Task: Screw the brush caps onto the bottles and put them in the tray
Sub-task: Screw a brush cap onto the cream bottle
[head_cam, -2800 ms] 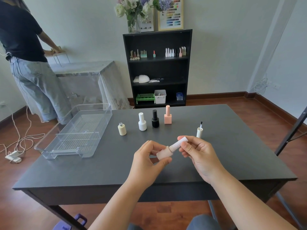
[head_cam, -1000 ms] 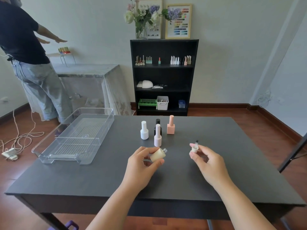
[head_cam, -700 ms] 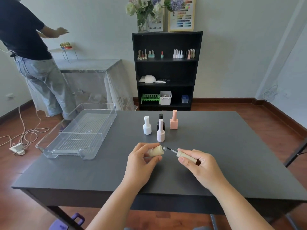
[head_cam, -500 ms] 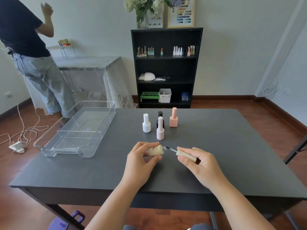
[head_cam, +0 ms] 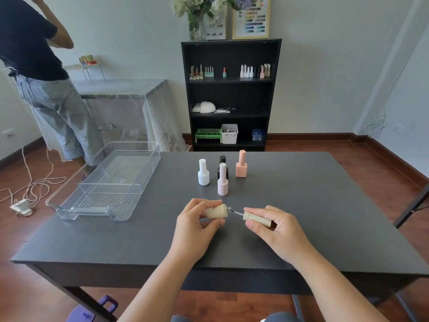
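Note:
My left hand (head_cam: 196, 225) grips a cream bottle (head_cam: 216, 211) tilted sideways, its neck pointing right. My right hand (head_cam: 276, 228) holds the matching cream brush cap (head_cam: 256, 219), and the brush tip sits inside the bottle's neck. The cap is still a short way from the neck, with the thin stem showing between them. Behind my hands stand capped bottles: a lilac ribbed one (head_cam: 222, 180), a white one (head_cam: 203, 173), a black one (head_cam: 222, 161) partly hidden, and a peach one (head_cam: 241, 165). The clear plastic tray (head_cam: 76, 205) lies on the left of the dark table (head_cam: 313, 205), with nothing in it.
A person in a dark top and jeans (head_cam: 41, 84) stands beyond the table's far left. A black shelf (head_cam: 231, 94) with small bottles and bins stands against the back wall. Cables and a power strip (head_cam: 21, 206) lie on the floor at left.
The pink bottle I was capping now stands on the table. I picked up the cream bottle and its brush cap, and the brush has gone into the neck, the cap moving closer.

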Available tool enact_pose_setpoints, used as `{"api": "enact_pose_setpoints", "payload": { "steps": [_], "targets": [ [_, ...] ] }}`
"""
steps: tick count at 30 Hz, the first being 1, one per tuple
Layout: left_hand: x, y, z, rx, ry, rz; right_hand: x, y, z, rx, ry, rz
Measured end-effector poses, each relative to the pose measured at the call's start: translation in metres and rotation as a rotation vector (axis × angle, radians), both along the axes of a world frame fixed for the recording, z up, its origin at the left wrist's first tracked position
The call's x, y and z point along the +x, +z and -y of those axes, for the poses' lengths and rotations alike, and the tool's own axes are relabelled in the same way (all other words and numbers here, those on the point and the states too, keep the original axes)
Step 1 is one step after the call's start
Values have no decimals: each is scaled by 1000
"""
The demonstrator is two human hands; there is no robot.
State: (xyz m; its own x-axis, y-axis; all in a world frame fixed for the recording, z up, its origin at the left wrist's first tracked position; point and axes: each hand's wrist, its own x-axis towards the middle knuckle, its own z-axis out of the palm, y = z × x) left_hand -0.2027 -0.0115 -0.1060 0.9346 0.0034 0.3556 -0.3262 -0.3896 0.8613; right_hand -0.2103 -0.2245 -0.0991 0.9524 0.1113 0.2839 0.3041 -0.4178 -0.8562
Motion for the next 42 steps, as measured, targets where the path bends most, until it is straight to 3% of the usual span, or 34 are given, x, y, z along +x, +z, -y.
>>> {"api": "enact_pose_setpoints", "payload": {
  "steps": [9,14,21,29,37,39,42],
  "targets": [
    [-4,0,3,98,-120,74,1,4,4,-159,92,38],
    [-5,-2,4,110,-136,67,0,10,8,-311,60,247],
    [-5,-1,2,86,-152,28,-1,14,8,-268,72,340],
    [-5,-1,0,10,-175,24,-3,20,6,-258,90,288],
    [-6,-2,0,22,-177,64,-3,22,-1,-107,104,-58],
    [-6,-1,0,30,-159,68,-3,20,0,-83,129,-68],
    [-6,-1,0,33,-150,71,-2,15,2,-182,105,68]
  ]
}}
